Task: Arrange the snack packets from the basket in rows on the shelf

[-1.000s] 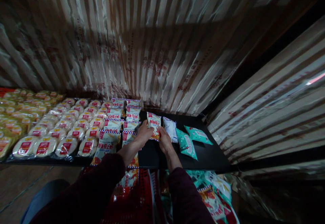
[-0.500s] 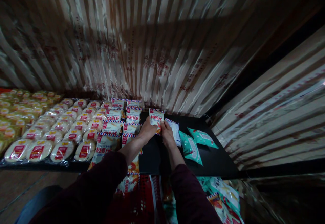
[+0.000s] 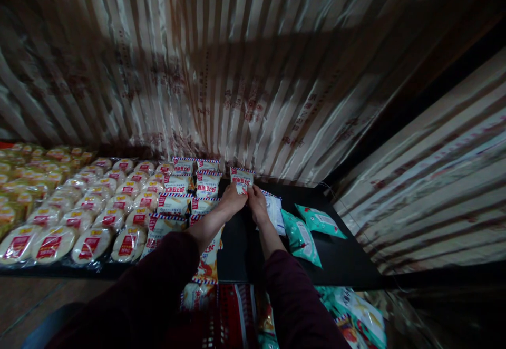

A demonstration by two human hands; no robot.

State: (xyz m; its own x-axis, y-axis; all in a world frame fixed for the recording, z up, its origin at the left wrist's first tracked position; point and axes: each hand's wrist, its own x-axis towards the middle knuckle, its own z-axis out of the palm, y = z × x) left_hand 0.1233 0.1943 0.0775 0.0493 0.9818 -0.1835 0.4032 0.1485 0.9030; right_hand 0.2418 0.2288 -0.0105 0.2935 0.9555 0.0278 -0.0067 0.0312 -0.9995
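Between my two hands a small white snack bag [image 3: 242, 178] with red lettering and a striped top edge stands upright at the back of the black shelf [image 3: 233, 254]. My left hand [image 3: 233, 199] is closed on its lower left side. On its lower right, my right hand [image 3: 258, 202] grips with thumb and fingers. Matching snack bags [image 3: 207, 184] stand in two columns to the left. Just right of my right hand lies a white and blue packet [image 3: 275, 214], partly covered by it.
Two teal bags [image 3: 303, 239] lie on the shelf's right part. Rows of round, clear-wrapped crackers [image 3: 91, 242] and yellow packets [image 3: 19, 193] fill the left. Below stands a red basket [image 3: 229, 317], with more teal bags [image 3: 358, 307] beside it. Striped sheeting [image 3: 237, 90] hangs behind.
The snack bag, held in both hands, has shifted slightly left and back relative to the shelf. My hands have come closer together around its lower part. The view has shifted a little.
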